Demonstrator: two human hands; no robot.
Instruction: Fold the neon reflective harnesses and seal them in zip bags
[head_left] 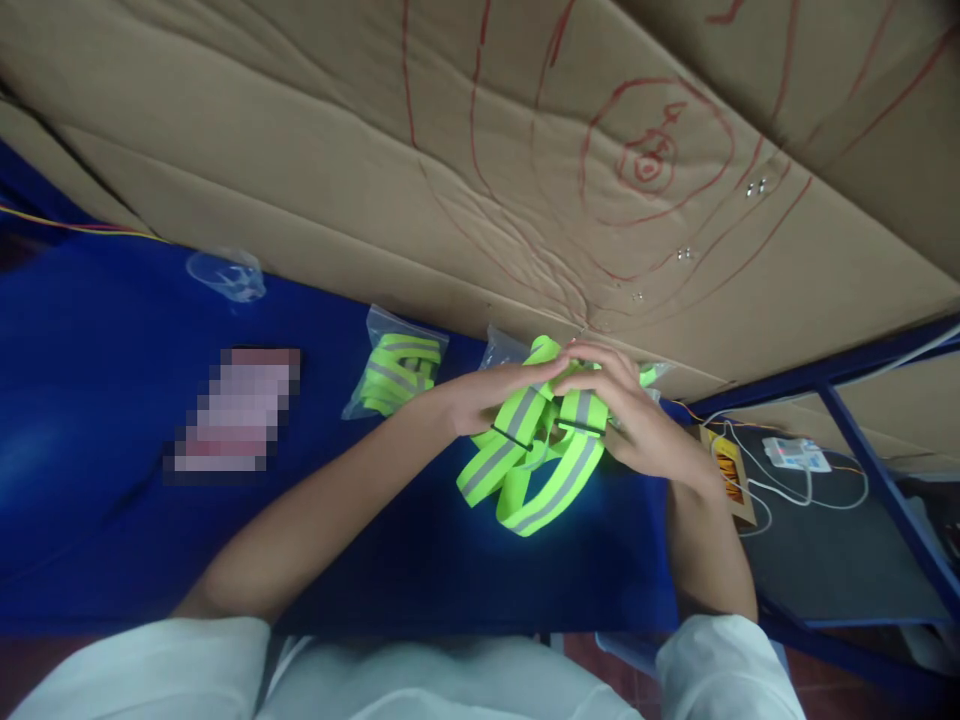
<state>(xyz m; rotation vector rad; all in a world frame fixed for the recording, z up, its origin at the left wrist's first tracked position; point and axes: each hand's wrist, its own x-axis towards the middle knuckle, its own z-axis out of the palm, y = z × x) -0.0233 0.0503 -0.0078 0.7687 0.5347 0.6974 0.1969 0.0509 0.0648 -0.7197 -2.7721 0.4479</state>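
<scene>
A neon yellow-green reflective strap (555, 495) with a grey stripe and black sliders hangs in loops between my hands, over the blue table. My left hand (499, 392) grips its upper part from the left, its fingertips partly covered by the strap. From the right, my right hand (634, 410) curls its fingers over the top of the same bundle, close to the left fingers. Left of my hands lies a clear bag (401, 365) with a folded strap of the same kind inside. Behind the hands, another clear plastic bag (501, 348) is partly hidden.
A cardboard wall (337, 190) with red drawn rings rises behind the blue table (97, 400). On the left lie a blurred-out flat rectangle (244, 410) and a crumpled clear bag (229, 275). A small box (727, 475) and white cables sit on a lower surface at right.
</scene>
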